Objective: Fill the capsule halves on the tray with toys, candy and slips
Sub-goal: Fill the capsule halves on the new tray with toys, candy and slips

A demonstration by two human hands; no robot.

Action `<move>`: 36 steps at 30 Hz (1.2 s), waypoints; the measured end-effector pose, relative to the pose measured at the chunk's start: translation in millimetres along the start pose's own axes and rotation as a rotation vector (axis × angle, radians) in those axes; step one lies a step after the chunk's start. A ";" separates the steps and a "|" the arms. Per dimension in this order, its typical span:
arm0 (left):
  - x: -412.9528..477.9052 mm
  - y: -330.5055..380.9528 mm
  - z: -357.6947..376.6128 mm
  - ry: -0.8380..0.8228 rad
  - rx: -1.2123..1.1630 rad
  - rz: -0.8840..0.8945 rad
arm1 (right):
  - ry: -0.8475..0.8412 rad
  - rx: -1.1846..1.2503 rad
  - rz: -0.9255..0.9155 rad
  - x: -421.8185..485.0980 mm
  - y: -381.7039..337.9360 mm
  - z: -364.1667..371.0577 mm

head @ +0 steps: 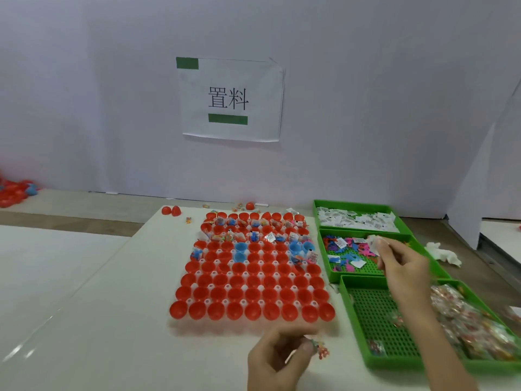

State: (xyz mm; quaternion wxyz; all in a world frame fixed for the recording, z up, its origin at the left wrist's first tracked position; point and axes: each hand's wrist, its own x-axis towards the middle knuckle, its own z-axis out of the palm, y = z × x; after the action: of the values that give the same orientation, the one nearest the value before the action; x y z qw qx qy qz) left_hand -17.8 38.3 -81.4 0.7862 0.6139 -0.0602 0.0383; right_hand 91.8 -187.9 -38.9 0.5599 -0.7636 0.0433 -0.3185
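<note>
Far left, by the wall: heap of loose red shells [14, 191].

Table centre: white tray [225, 325] with rows of open capsule halves [253, 290], mostly red, a few blue. The far rows hold toys, candy and slips.

Tray's near edge: left hand [277, 359], pinching a wrapped sweet [320, 348].

Right of tray, three green bins:
- Far bin [355, 205]: paper slips [358, 220].
- Middle bin [325, 261]: small coloured toys [346, 246].
- Near bin [372, 314]: wrapped candy [468, 325] piled on its right side.

Over the middle bin: right hand [400, 263], fingertips pinching a small pale piece [373, 240], too blurred to name.
</note>
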 end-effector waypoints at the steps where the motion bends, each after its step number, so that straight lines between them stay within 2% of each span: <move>1: -0.3 2.3 -0.1 0.002 -0.033 -0.031 | -0.015 -0.030 -0.005 -1.2 0.3 1.8; 6: 7.5 12.8 1.7 0.145 -0.478 -0.315 | -0.022 -0.138 -0.008 -4.7 5.8 1.0; 8: 8.7 18.4 -1.7 0.167 -0.589 -0.390 | -0.028 -0.179 -0.006 -6.7 5.5 -2.4; 12: 6.4 26.2 -6.2 0.131 -0.751 -0.473 | -0.075 -0.265 0.000 -12.1 5.2 -2.3; 18: 12.7 22.6 -13.3 0.227 -0.970 -0.490 | -0.145 -0.252 -0.029 -16.6 -5.5 8.2; 26: 15.1 18.9 -16.1 0.341 -1.021 -0.487 | -0.224 -0.208 -0.051 -22.6 -7.6 17.4; 32: 19.9 17.9 -11.5 0.293 -0.961 -0.545 | -0.130 -0.113 -0.055 -18.6 -4.2 19.2; 36: 16.3 17.3 -11.0 0.272 -0.914 -0.571 | -0.066 -0.144 0.031 9.6 -3.2 30.3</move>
State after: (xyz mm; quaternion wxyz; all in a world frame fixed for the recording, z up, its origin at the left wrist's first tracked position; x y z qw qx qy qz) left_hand -3.5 53.0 -65.1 0.9524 0.1917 0.2000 -0.1272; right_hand 114.7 -165.6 -37.0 0.5096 -0.8113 0.0595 -0.2803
